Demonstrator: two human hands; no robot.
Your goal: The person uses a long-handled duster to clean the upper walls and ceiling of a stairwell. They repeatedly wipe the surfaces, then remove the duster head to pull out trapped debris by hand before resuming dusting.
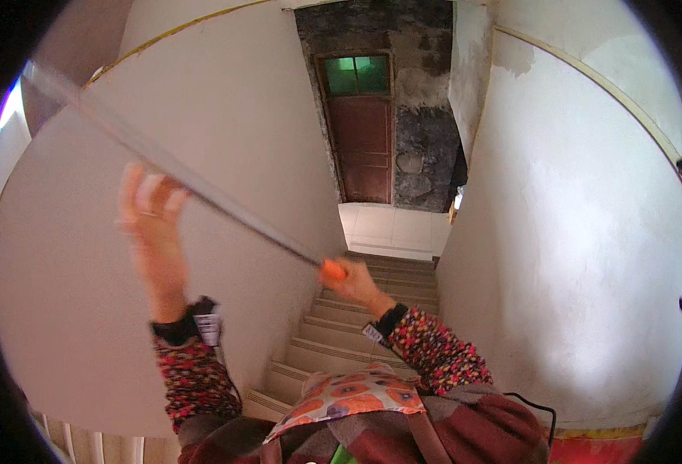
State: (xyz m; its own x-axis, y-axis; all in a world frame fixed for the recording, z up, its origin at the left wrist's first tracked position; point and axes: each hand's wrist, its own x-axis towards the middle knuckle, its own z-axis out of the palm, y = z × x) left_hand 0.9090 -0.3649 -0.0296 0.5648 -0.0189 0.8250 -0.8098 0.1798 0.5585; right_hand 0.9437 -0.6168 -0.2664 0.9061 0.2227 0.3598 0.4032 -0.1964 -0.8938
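Observation:
A long thin pole (248, 225) slants from the upper left down to the middle of the view. My right hand (355, 284) is closed around its lower end, at an orange grip (333, 269). Higher along the pole, my left hand (155, 226) is raised with its fingers pointing up beside the shaft. Motion blur hides whether those fingers grip the pole or only touch it. The pole's far end is a faint blur near the left wall (213, 110), so what it carries cannot be made out.
A tiled staircase (341, 342) descends ahead between the left wall and a patchy white wall (573, 232). At the bottom are a tiled landing (387, 226) and a reddish-brown door (361, 145) with green glass. A patterned apron (358, 394) covers my front. Vertical bars (97, 443) stand lower left.

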